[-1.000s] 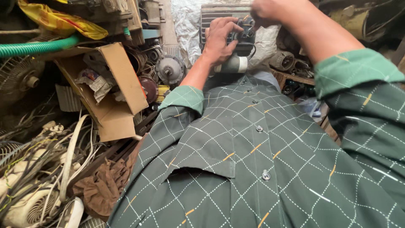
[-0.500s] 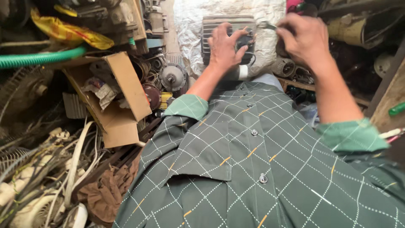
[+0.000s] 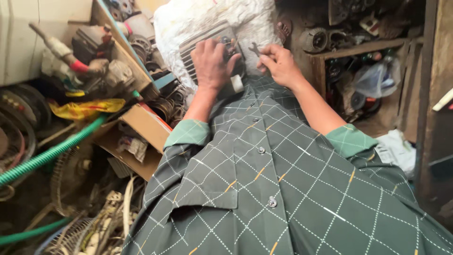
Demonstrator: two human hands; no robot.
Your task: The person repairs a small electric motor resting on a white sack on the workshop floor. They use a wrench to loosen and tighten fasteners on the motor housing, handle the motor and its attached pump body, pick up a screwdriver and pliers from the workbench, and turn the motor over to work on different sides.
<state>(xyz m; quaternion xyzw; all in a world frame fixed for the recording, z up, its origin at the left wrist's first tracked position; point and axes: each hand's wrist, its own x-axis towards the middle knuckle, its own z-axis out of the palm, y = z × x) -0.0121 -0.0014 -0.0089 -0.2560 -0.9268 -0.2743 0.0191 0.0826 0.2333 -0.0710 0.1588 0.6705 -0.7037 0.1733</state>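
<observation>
Since before: your right hand [image 3: 281,63] has come down from the upper right to sit just beside the left, and the view has swung so the wooden shelf now shows on the right
Head view, left hand: your left hand [image 3: 211,63] lies palm-down, fingers spread and gripping the top of the ribbed grey motor housing [image 3: 203,42]
Head view, right hand: pinched around a small dark spanner [image 3: 255,48], its open end up beside the housing
Housing: rests ahead of your lap on a white sack [image 3: 188,19]
Left side: green corrugated hose [image 3: 56,150], cardboard box [image 3: 141,137], tangled cables
Right side: wooden shelf [image 3: 358,47] holding dark metal parts
</observation>
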